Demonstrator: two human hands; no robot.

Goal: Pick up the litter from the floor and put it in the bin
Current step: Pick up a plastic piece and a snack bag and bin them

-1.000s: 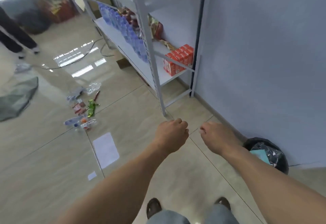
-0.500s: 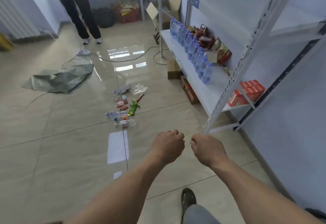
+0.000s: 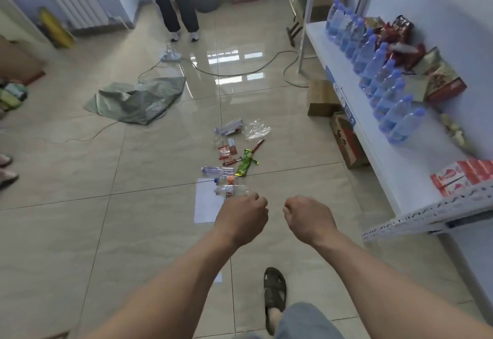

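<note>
While both fists curl empty, L hand (image 3: 241,218) & R hand (image 3: 306,218) near litter (image 3: 234,157); green wrapper (image 3: 245,165) long axis runs toward shelf (image 3: 394,168).

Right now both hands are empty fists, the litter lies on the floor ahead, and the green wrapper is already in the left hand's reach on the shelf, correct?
Not quite. The head view shows the green wrapper on the floor among the litter, not on the shelf. The rest holds: the left hand and right hand are curled and hold nothing.
</note>
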